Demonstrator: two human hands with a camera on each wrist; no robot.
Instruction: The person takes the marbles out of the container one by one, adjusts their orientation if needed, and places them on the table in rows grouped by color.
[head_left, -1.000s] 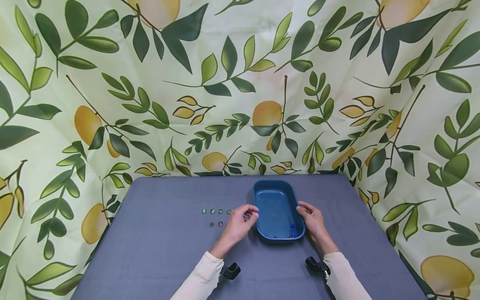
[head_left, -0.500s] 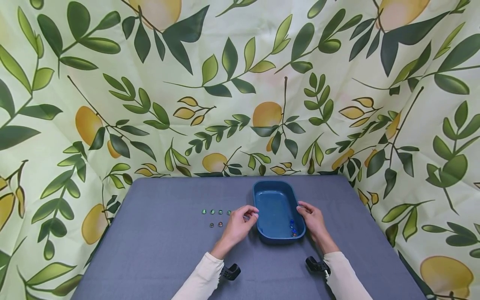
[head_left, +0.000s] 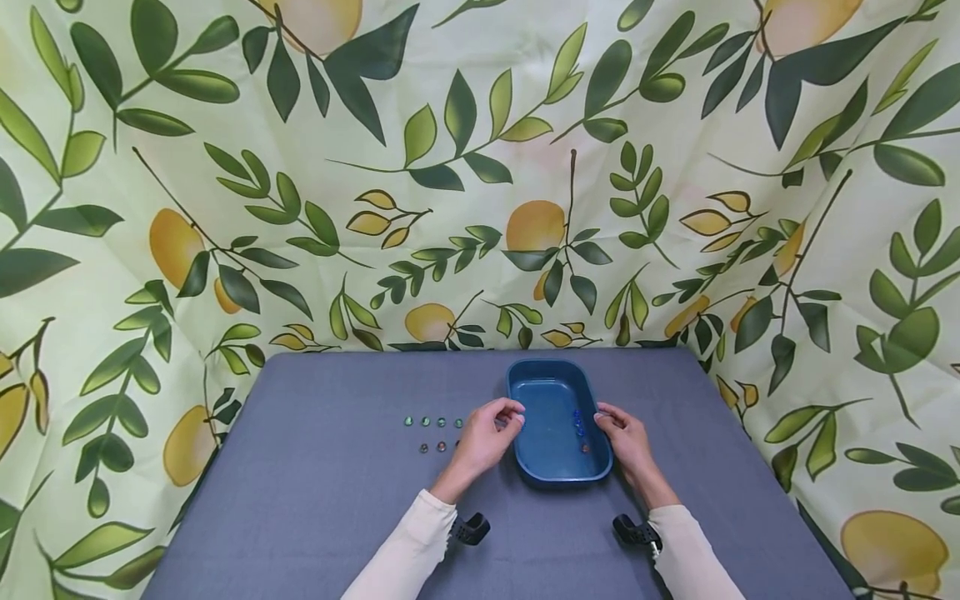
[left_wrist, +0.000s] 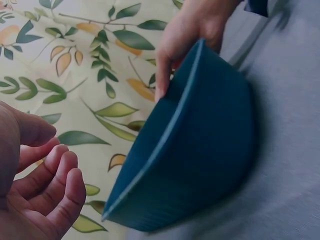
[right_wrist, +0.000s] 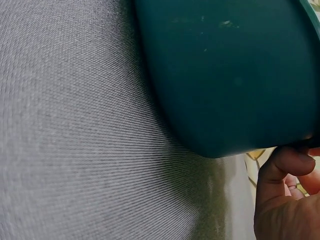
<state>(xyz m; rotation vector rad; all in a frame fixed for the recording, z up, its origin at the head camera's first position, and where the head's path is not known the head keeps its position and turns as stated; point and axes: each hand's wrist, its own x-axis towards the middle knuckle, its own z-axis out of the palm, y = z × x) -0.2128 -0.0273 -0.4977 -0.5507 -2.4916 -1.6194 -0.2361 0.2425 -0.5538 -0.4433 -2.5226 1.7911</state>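
Note:
A deep blue tray stands on the cloth, and several small blue glass marbles lie along its right inner side. Below them, in the same tray, is an orange-brown marble. My right hand grips the right rim with thumb and fingers; in the right wrist view its thumb presses close under the tray wall. My left hand hovers at the left rim, fingers loosely bent. The left wrist view shows that hand apart from the tray, thumb near the index finger and nothing visible between them.
Left of the tray, a row of several green marbles lies on the grey-blue cloth. Brownish marbles sit in a shorter row nearer me, partly beside my left hand. Leaf-and-lemon fabric hangs behind and at both sides.
My left hand has shifted slightly right, over the tray's left rim. The blue and orange-brown marbles have rolled away from the tray's near end. The right hand keeps its hold.

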